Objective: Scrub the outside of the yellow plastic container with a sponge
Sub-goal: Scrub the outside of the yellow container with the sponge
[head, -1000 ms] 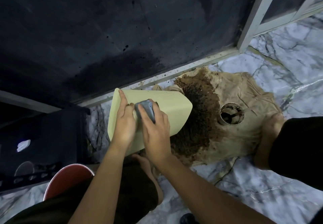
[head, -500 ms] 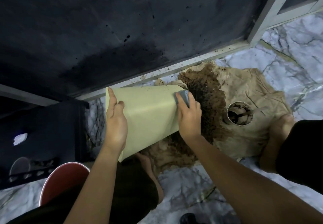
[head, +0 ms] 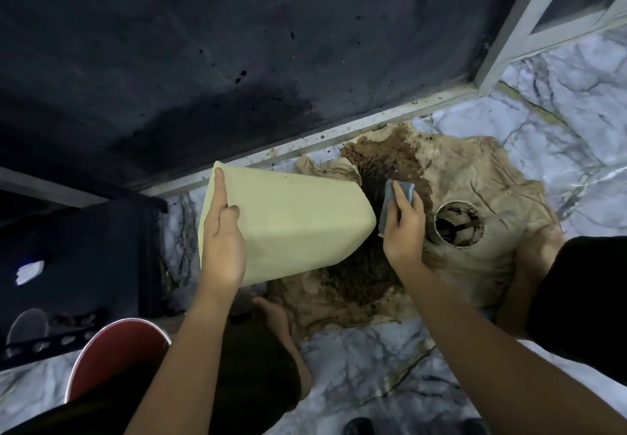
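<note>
Marbled white-grey floor (head: 559, 102); spread flat on it a tan cloth (head: 481, 176) stained dark brown, just beside the metal door track (head: 339, 136); on the cloth, a small round tin (head: 458, 224) with dark residue

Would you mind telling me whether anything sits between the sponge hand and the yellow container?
Nothing visible does: the right hand holds the sponge just off the yellow container, beside its narrow end.

Floor (head: 559, 122): white marble, dark veins
Wall (head: 237, 44): dark panel, speckled, black smear low down
Frame (head: 342, 137): pale metal along the wall's base, upright at right
Cloth (head: 475, 265): tan, brown-stained, spread on the floor
Light: dim
</note>
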